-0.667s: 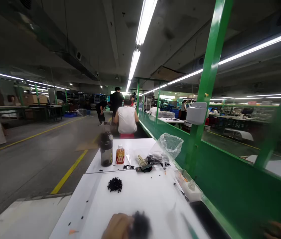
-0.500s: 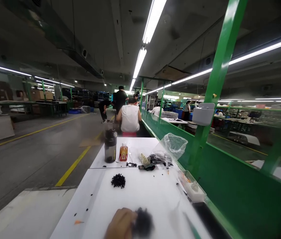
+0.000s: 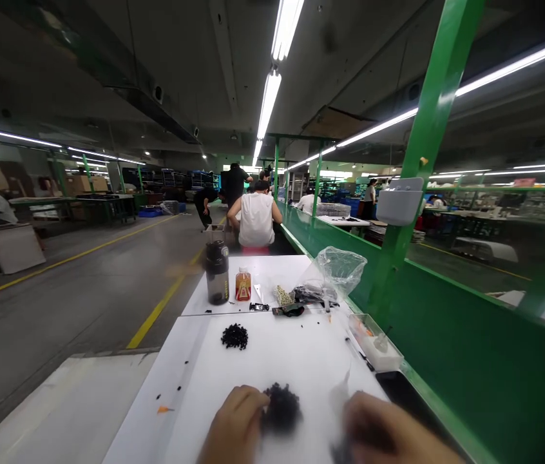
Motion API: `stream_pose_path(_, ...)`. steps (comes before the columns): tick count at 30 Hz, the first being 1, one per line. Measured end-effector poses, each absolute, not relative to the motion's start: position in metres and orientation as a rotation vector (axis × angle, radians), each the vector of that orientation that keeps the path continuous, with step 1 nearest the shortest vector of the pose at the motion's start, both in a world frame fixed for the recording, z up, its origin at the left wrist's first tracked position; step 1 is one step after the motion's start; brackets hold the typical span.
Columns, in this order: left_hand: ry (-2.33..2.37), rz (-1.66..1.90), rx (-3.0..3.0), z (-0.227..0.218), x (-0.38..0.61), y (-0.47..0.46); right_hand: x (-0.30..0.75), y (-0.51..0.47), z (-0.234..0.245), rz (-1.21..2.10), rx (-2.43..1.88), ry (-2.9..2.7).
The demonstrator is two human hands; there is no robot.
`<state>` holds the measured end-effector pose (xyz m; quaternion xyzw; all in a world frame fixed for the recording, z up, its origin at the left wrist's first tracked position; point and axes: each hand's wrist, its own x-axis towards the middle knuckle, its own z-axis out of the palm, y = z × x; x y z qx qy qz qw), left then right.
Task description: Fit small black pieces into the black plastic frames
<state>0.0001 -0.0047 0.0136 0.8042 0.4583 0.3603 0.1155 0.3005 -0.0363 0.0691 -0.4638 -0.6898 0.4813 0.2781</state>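
Observation:
My left hand [image 3: 236,425] rests low on the white table [image 3: 296,361], its fingers curled against a heap of small black parts [image 3: 281,407]. My right hand [image 3: 388,433] is at the bottom right, blurred by motion, just right of that heap; its fingers cannot be made out. A second, smaller heap of black parts [image 3: 234,336] lies farther up the table, apart from both hands.
A dark bottle [image 3: 217,272], a small orange bottle [image 3: 243,285], a clear plastic bag [image 3: 337,270] and a clear tray [image 3: 375,350] stand beyond. A green partition [image 3: 446,348] runs along the right. A seated person in white [image 3: 256,220] works ahead; an aisle lies left.
The view has tilted down and shifted. My right hand has come into view at the bottom right. My left hand stays at the heap of black parts.

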Motion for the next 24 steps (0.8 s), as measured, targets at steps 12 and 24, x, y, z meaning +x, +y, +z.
stream_pose_path(12, 1.366, 1.094, 2.434, 0.017, -0.004, -0.002, 0.284, -0.009, 0.039, 1.468, -1.227, -1.895)
stream_pose_path(24, 1.385, 1.122, 2.444, 0.023, -0.002, -0.008, 0.284, -0.022, 0.038, 1.290, -1.336, -2.002)
